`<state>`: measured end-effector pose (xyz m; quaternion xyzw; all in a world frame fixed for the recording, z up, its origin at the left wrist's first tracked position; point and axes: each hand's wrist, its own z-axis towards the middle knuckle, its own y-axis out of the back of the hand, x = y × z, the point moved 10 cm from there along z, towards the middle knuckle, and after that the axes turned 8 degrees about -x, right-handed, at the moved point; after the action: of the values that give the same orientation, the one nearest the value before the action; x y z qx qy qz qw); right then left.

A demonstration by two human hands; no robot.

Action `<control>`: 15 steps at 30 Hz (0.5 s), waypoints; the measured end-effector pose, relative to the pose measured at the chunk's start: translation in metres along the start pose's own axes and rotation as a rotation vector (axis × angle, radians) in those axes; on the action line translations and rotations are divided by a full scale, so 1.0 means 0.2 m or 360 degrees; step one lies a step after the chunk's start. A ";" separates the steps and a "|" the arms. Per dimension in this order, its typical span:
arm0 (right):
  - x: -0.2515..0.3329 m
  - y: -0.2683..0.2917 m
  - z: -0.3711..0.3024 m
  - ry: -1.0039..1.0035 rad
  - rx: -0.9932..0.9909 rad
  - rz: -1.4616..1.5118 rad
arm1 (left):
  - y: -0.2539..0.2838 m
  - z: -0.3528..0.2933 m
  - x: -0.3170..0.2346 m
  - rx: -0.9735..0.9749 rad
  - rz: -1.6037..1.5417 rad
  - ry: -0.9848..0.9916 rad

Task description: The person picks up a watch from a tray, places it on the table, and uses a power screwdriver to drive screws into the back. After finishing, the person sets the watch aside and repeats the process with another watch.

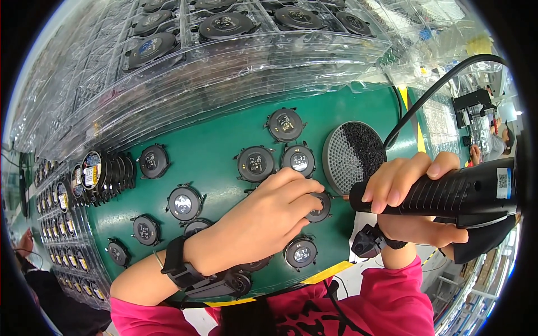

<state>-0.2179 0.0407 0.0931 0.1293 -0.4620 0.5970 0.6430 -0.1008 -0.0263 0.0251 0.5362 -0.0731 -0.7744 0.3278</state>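
Observation:
My right hand [409, 185] is wrapped round a black corded electric screwdriver [471, 190] with a ribbed grip. The tool lies nearly level, its thin bit pointing left. Just left of the bit is a round black smartwatch case [318, 208], back side up. My left hand [269, 210] reaches across the green mat with curled fingers, gripping that case at its edge; part of the case is hidden under them. Behind the bit sits a round grey dish [336, 159] with small cells, half covered in what look like tiny black screws.
Several more watch cases [255, 164] lie scattered on the green mat [224, 134]. A row of upright black parts [109, 176] stands at the left. Stacked clear plastic trays [235, 61] with watches fill the far side. A black cable [426, 98] arches at the right; other people work beyond.

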 end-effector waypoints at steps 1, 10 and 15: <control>0.00 0.00 0.00 0.0005 -0.0006 0.0000 | 0.00 0.00 0.00 0.0002 0.0001 0.0000; 0.01 0.00 0.00 0.0044 -0.0075 -0.0085 | 0.00 0.00 0.00 0.0012 0.0004 0.0003; 0.01 0.00 0.00 0.0116 -0.0197 -0.0270 | 0.00 0.00 0.00 0.0015 0.0001 0.0003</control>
<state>-0.2180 0.0407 0.0945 0.1063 -0.4616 0.5151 0.7144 -0.1014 -0.0262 0.0244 0.5385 -0.0767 -0.7734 0.3255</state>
